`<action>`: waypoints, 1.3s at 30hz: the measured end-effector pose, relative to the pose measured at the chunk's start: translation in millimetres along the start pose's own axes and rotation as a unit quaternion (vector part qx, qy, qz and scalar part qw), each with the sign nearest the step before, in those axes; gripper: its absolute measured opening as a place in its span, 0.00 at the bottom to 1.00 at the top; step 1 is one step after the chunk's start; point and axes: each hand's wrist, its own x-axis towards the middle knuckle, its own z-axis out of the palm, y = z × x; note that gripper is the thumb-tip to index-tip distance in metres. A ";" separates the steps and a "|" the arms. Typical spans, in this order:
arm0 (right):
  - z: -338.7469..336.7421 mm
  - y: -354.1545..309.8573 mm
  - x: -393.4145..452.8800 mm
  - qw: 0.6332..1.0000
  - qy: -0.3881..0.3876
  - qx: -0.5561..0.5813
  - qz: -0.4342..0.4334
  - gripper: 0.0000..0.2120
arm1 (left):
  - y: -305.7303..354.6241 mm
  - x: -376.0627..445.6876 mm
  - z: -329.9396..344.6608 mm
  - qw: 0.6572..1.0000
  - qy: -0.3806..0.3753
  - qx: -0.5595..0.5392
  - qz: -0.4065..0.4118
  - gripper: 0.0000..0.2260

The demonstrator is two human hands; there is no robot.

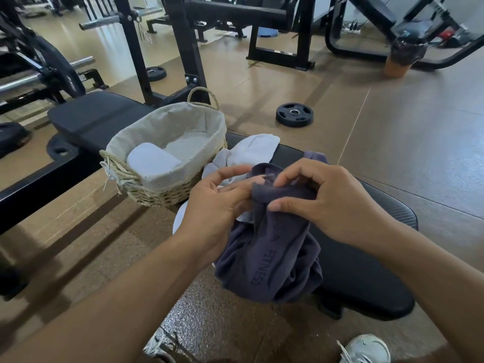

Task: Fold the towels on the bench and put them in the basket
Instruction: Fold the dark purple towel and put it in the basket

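Both hands up over the bench (366, 258), left hand (212, 205) and right hand (327, 200) pinching the bunched top edge of the purple towel (264, 258) with curled fingers: better to find corners, shake flat, then fold toward the basket (167, 158).

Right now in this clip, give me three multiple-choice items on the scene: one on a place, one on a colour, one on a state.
1. Where does the wicker basket stand?
A. on the bench
B. on the floor
C. on a weight plate

2. What colour is the towel held in both hands?
A. white
B. dark purple-grey
C. red

3. What is in the basket?
A. nothing
B. one folded pale towel
C. a shoe

Key: 1 A, its base sits on the black pad. 2 B, the left hand and right hand pinch dark cloth. 3 B, a neat pale bundle lies inside the liner.
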 end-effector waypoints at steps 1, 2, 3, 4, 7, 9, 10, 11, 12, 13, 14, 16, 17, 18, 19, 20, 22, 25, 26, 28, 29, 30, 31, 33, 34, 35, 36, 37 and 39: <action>0.3 2.7 0.1 1.000 0.018 0.002 -0.001 0.11 | -0.7 0.0 0.4 1.000 0.004 -0.006 -0.006 0.16; 0.7 4.4 0.2 0.999 0.036 0.004 -0.003 0.10 | -1.4 -0.2 0.7 1.000 0.008 -0.010 -0.014 0.18; 1.0 4.4 0.0 0.999 0.049 0.011 -0.008 0.09 | -2.0 -0.5 1.1 1.000 0.014 -0.012 -0.022 0.20; 1.6 4.0 -0.1 0.998 0.058 0.033 -0.017 0.09 | -2.1 -0.9 1.3 0.999 0.022 -0.009 -0.028 0.21; 0.3 -2.9 -0.6 0.985 0.073 0.154 -0.040 0.09 | -0.5 -0.4 1.8 0.998 0.043 0.002 -0.034 0.16; -3.0 -7.7 -1.3 0.973 0.047 0.222 -0.030 0.09 | 1.5 0.4 2.7 0.998 0.052 0.006 -0.030 0.12; -4.9 -8.9 -2.4 0.968 0.006 0.252 -0.014 0.08 | 2.0 0.3 3.2 0.998 0.051 0.009 -0.027 0.11; -7.0 -8.5 -2.9 0.965 -0.043 0.260 0.001 0.07 | 2.0 -0.4 3.7 0.999 0.046 0.012 -0.024 0.10; -8.9 -8.2 -3.6 0.966 -0.087 0.242 0.011 0.08 | 1.5 -1.3 4.0 0.999 0.037 0.018 -0.021 0.10; -9.5 -8.1 -4.4 0.972 -0.115 0.205 0.017 0.09 | 0.9 -2.4 4.1 0.999 0.023 0.025 -0.019 0.10; -8.5 -7.5 -4.5 0.980 -0.118 0.159 0.019 0.09 | 0.1 -3.5 4.1 0.999 0.009 0.032 -0.017 0.11; -4.6 -4.3 -3.2 0.996 -0.052 0.069 0.013 0.06 | -1.2 -5.5 3.7 0.999 -0.016 0.042 -0.010 0.16; -3.4 -2.1 -2.3 0.999 -0.013 0.039 0.013 0.07 | -1.7 -6.3 3.4 0.999 -0.024 0.046 -0.006 0.18; -3.1 -0.8 -1.6 0.999 0.009 0.029 0.016 0.08 | -2.2 -7.1 3.4 0.998 -0.031 0.049 -0.003 0.19; -3.3 2.0 -0.7 0.999 0.019 0.031 0.023 0.08 | -2.5 -7.8 3.5 0.998 -0.038 0.053 0.001 0.19; -4.0 3.7 -0.3 0.999 0.023 0.036 0.027 0.08 | -2.7 -8.6 3.8 0.997 -0.044 0.056 0.003 0.18; -6.1 5.4 0.1 0.999 0.026 0.031 0.026 0.07 | -2.7 -9.2 3.8 0.997 -0.053 0.062 0.005 0.14; -6.6 4.9 0.0 0.999 0.025 0.020 0.022 0.07 | -1.3 -8.1 2.9 0.996 -0.058 0.063 0.008 0.12; -6.5 5.2 0.1 0.999 0.026 0.015 0.024 0.07 | -0.7 -7.9 3.1 0.996 -0.058 0.063 0.008 0.13; -7.3 6.3 0.4 0.999 0.029 0.009 0.030 0.07 | -1.2 -8.0 3.4 0.996 -0.060 0.066 0.012 0.18; -8.0 6.1 0.4 0.999 0.028 0.009 0.031 0.08 | -2.3 -8.4 3.3 0.995 -0.060 0.074 0.016 0.19; -8.8 5.1 0.0 0.999 0.023 0.007 0.029 0.08 | -3.5 -8.6 2.8 0.994 -0.059 0.087 0.020 0.20; -9.4 4.0 -0.5 1.000 0.017 0.003 0.023 0.09 | -5.1 -8.8 1.7 0.993 -0.056 0.102 0.023 0.19; -10.1 1.7 -1.5 1.000 0.006 -0.003 0.012 0.10 | -6.5 -8.5 -0.2 0.991 -0.048 0.121 0.026 0.17; -10.3 1.1 -1.7 1.000 0.004 -0.005 0.007 0.11 | -6.6 -8.1 -0.7 0.990 -0.044 0.128 0.027 0.16; -10.4 1.1 -1.6 1.000 0.005 -0.008 0.003 0.10 | -6.7 -7.7 -1.1 0.990 -0.042 0.134 0.028 0.15; -10.6 0.8 -1.6 1.000 0.007 -0.012 -0.001 0.09 | -6.4 -7.3 -1.2 0.989 -0.042 0.139 0.030 0.14; -10.8 0.2 -1.5 1.000 0.008 -0.018 -0.005 0.07 | -6.2 -7.3 -0.9 0.989 -0.044 0.140 0.032 0.14; -11.1 -0.9 -1.9 1.000 0.011 -0.028 -0.010 0.06 | -6.1 -8.1 0.0 0.989 -0.047 0.138 0.034 0.14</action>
